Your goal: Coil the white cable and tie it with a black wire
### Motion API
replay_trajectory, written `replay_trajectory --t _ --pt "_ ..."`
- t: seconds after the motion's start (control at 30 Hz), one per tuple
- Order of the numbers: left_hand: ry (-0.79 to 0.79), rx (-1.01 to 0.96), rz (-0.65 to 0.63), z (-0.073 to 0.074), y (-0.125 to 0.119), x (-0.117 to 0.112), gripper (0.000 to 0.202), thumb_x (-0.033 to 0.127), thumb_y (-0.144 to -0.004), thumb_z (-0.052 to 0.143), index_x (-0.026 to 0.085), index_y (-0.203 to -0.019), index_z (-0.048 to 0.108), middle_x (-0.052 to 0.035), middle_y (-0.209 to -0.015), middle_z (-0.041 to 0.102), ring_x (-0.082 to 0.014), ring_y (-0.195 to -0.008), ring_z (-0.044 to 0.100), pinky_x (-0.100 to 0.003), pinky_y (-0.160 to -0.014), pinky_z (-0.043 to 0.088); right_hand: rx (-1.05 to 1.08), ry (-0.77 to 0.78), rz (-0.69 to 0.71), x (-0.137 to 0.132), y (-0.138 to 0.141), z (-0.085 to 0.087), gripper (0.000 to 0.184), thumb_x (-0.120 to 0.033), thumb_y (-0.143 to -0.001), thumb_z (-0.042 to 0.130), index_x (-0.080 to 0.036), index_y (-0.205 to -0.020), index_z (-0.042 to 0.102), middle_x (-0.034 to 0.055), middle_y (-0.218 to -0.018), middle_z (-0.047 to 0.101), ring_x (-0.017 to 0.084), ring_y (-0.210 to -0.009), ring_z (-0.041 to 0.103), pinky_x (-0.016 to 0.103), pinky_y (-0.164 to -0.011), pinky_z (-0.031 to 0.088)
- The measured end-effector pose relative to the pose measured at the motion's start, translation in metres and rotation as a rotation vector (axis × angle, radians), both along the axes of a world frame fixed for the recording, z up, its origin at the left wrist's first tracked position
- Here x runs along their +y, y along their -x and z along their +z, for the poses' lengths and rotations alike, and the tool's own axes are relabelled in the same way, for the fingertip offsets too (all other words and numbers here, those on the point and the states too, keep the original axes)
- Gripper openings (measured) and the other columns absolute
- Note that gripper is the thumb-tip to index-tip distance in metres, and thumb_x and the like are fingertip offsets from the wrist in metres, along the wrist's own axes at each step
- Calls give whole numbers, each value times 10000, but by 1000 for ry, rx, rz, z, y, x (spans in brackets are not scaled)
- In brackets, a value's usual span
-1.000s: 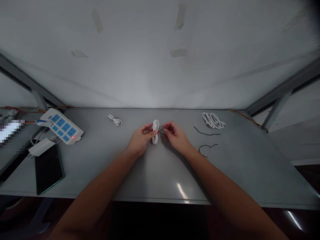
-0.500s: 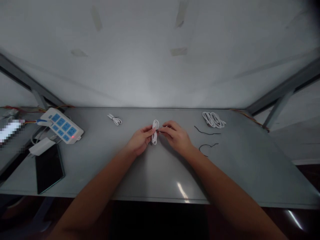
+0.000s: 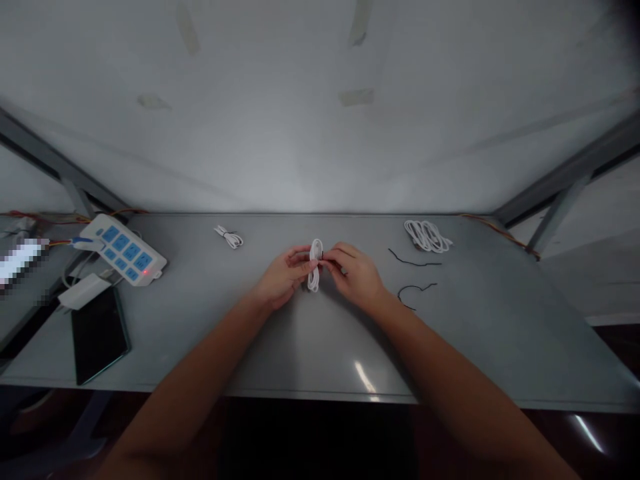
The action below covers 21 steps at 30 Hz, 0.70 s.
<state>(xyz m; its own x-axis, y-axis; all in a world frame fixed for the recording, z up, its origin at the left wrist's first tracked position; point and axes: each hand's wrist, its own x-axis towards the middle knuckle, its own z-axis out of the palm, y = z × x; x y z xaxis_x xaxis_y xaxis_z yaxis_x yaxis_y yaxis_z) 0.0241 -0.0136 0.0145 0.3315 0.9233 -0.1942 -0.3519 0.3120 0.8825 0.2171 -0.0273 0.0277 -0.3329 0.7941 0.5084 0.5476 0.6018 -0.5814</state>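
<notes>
- Pale grey wall panel (image 3: 280,113) fills the far side at 12 o'clock, with strips of tan tape (image 3: 356,98) stuck on it.
- Grey metal tabletop (image 3: 480,333) spans the view, its near edge cut by both forearms.
- Left hand (image 3: 285,277) and right hand (image 3: 356,277) meet at 12 o'clock, closer together than in the earlier frame. Both grip the white coiled cable bundle (image 3: 315,267), which sits slightly further right than before.
- The left fingers wrap the bundle's middle, and the right fingers pinch its upper part.
- A short dark wire piece (image 3: 323,255) sits at the right fingertips. It is mostly hidden now, no longer stretched between the hands, so its exact path is hard to make out.
- Black glossy tablet (image 3: 99,337) lies at 8 o'clock.
- White power strip with blue sockets (image 3: 123,259) lies at 10 o'clock, beside a white power adapter (image 3: 84,291).
- Loose white cable coil (image 3: 427,236) lies at 1 o'clock.
- Two thin black wires (image 3: 415,263) lie at 2 o'clock.
- Small white cable bundle (image 3: 229,237) lies at 11 o'clock.
- Pixelated bright patch (image 3: 20,260) at 9 o'clock cannot be made out.
</notes>
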Motion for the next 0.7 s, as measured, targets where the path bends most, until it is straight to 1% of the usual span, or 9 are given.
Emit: replay_trajectory --t 0.13,0.2,0.23,0.33,0.4,0.47,0.53,0.63,0.7 --pt "-173 83 106 1 -2 0 515 239 -681 922 186 -1118 654 -53 -1028 723 -180 -911 672 -317 -826 514 185 231 -63 2 6 -7 154 -320 -948 596 -217 -854 663 50 -841 660 184 -742 592 310 -658 472" --pt "-282 157 138 1 -2 0 476 215 -702 897 197 -1121 672 -47 -1021 720 -189 -938 666 -345 -883 514 305 394 -94 6 8 -12 165 -353 -907 633 -214 -818 646 32 -777 655 179 -701 589 307 -631 464" --pt "-353 219 137 1 -1 -1 412 206 -734 869 203 -1106 694 -47 -1015 719 -196 -964 663 -365 -929 506 354 479 -93 8 8 -13 178 -367 -890 642 -212 -803 640 23 -738 646 174 -665 583 307 -614 462" --pt "-624 466 122 4 1 -3 147 166 -818 767 231 -950 780 -70 -1066 702 -229 -1093 634 -430 -1075 443 444 672 -49 11 6 -14 219 -401 -857 664 -205 -765 632 9 -660 632 162 -586 574 310 -582 465" --pt "-746 626 110 7 2 -6 156 133 -835 713 259 -832 805 -80 -1232 652 -265 -1240 565 -474 -1146 384 503 714 -50 12 3 -13 254 -434 -844 688 -206 -749 627 14 -650 640 167 -585 591 319 -594 482" --pt "-775 736 82 8 2 -8 224 111 -834 670 270 -754 805 -57 -1413 558 -302 -1367 462 -512 -1177 345 577 715 -86 13 1 -12 288 -477 -820 724 -212 -759 629 15 -654 639 174 -594 609 329 -606 498" --pt "-752 790 41 6 2 -9 266 109 -846 621 271 -754 810 -33 -1515 480 -327 -1423 388 -537 -1179 332 652 707 -119 13 0 -11 324 -516 -788 762 -219 -781 631 11 -662 634 178 -596 620 338 -613 511" --pt "-690 788 25 1 1 -7 301 124 -866 562 260 -804 824 -52 -1519 474 -342 -1401 394 -554 -1186 299 743 698 -97 13 0 -11 349 -538 -766 790 -231 -807 631 3 -654 641 180 -605 620 350 -634 527" --pt "-606 743 45 -1 0 -6 300 165 -894 546 247 -791 815 -77 -1434 548 -331 -1339 452 -538 -1187 292 776 700 -51 12 1 -10 360 -553 -764 793 -238 -809 625 0 -647 653 181 -613 615 361 -658 535"
